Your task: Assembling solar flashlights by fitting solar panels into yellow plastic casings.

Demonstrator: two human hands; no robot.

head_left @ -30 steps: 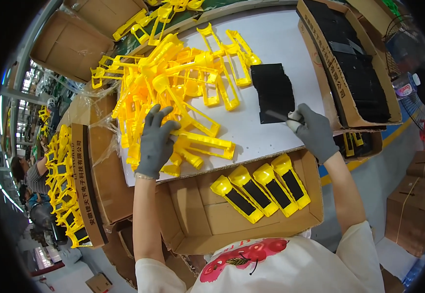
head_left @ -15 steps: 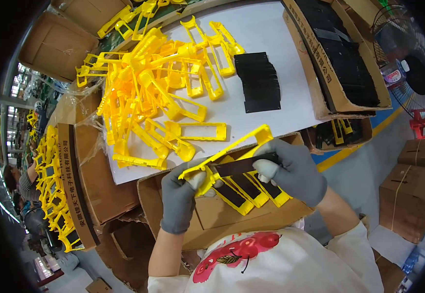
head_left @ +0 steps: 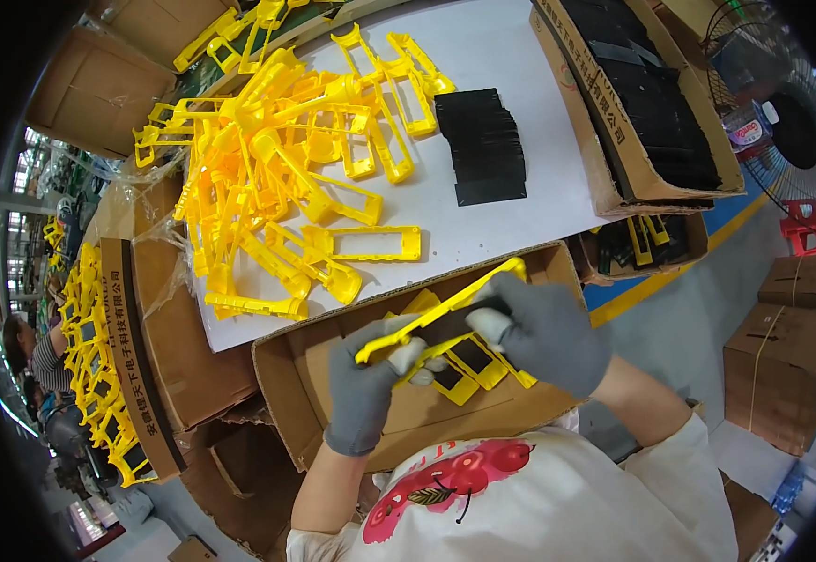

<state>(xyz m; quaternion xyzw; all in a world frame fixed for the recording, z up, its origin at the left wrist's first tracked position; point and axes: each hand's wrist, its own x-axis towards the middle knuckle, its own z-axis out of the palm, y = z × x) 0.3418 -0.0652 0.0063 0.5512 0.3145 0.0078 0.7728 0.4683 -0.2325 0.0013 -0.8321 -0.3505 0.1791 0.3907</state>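
From my end, both hands are closed up on one yellow frame [head_left: 441, 307]: left hand [head_left: 361, 384] curled round its left end, right hand [head_left: 553, 332] round the other, thumb by a black strip [head_left: 447, 327] between them. It's blurry, so can't tell if the strip's seated. I'd call this the fitting step; next move probably wants a steady left and even thumb pressure. Right below the grip, fitted frames [head_left: 475, 358] lie in a carton [head_left: 286, 384]. Beyond it, loose frames [head_left: 249, 159] are piled left, spare strips [head_left: 483, 150] stacked ahead.
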